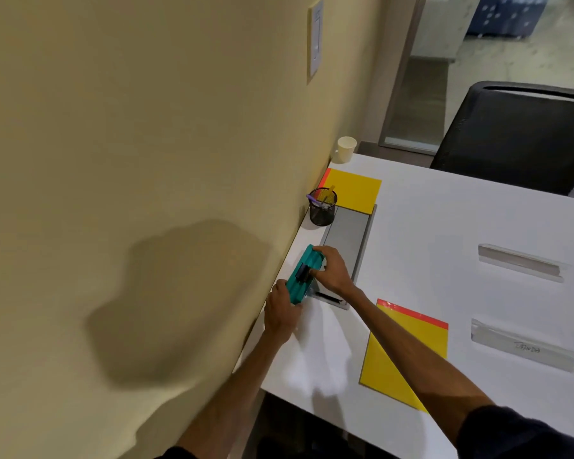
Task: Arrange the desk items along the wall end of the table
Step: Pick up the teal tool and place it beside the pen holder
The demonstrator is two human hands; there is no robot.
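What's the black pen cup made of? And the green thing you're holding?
The pen cup looks like black wire mesh, likely metal: you can see through its holes. The green thing looks like matte moulded plastic, with ridges and even colour.

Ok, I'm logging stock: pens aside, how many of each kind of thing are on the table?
Yellow pads: 2
Clear strips: 2
Pen cup: 1
Paper cup: 1
Grey tray: 1
Teal block: 1
Total: 8
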